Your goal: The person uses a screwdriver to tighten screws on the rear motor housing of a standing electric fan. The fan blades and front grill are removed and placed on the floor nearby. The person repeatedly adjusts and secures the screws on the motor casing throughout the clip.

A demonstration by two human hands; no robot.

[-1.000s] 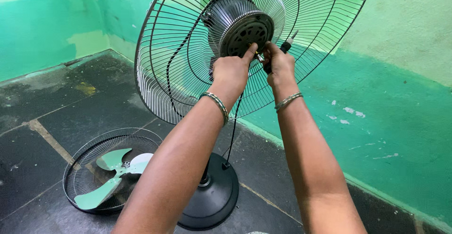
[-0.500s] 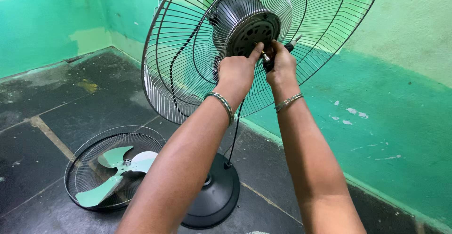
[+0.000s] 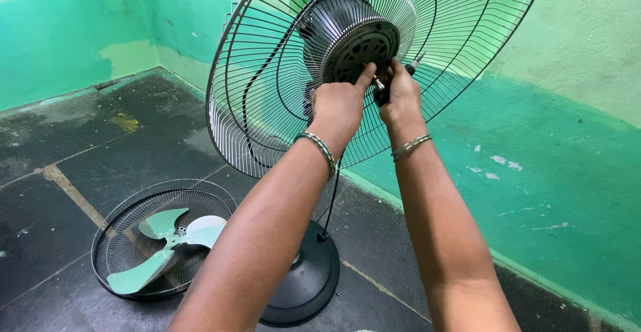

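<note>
The pedestal fan's rear wire guard [image 3: 267, 98] stands upright on its stand with the grey motor housing [image 3: 350, 38] bare at its centre: the front guard [image 3: 163, 238] lies flat on the dark floor to the lower left of the motor housing, with the pale green three-blade propeller [image 3: 167, 238] resting inside it, so the stripping-down looks well advanced and what is left seems to be work on the motor face itself. The left hand [image 3: 339, 104] is curled against the lower edge of the motor housing, its index finger stretched up to touch the vented front plate. The right hand [image 3: 400, 92], just right of the motor housing, is closed around a dark-handled screwdriver [image 3: 387, 86] whose handle end pokes out above the knuckles; its tip, near the plate, is too small to make out. Below the motor housing sits the round black base [image 3: 304, 285].
</note>
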